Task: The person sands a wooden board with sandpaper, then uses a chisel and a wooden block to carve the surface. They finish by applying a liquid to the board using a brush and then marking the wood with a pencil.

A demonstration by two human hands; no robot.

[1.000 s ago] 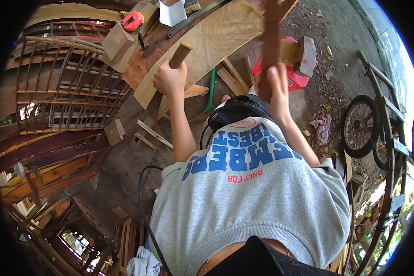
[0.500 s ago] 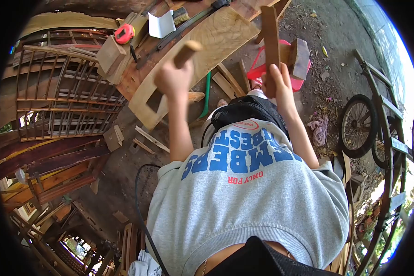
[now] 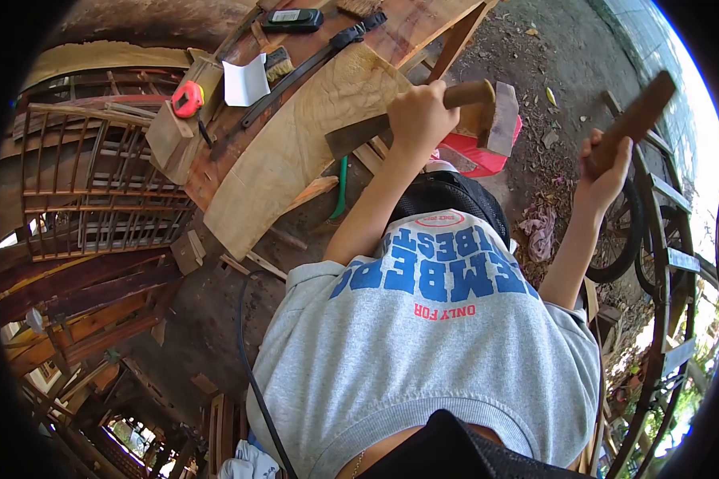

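My left hand (image 3: 419, 118) is closed around a wooden-handled blade (image 3: 355, 137). Its curved handle sticks out to the right of the fist, while the flat, dark blade points left, overlapping the edge of a wide pale board (image 3: 287, 132) in view; contact between them cannot be made out. Out to the right, my right hand (image 3: 603, 172) grips the lower end of a brown wooden slat (image 3: 635, 116), which tilts up and to the right. Between the hands, a wooden block (image 3: 499, 120) rests on a pink plastic stool (image 3: 479, 156).
The pale board lies on a reddish wooden bench (image 3: 407, 36). Beside it are a pry-bar-like dark tool (image 3: 295, 76), a red tape measure (image 3: 188, 98), white folded paper (image 3: 246, 81) and a brush (image 3: 278, 64). A metal frame with wheels (image 3: 667, 239) stands right; wooden furniture parts stand left.
My left hand has moved right with the blade, which now lies nearly level. My right hand has swung outward to the right with the slat, now tilted. The view has shifted slightly.
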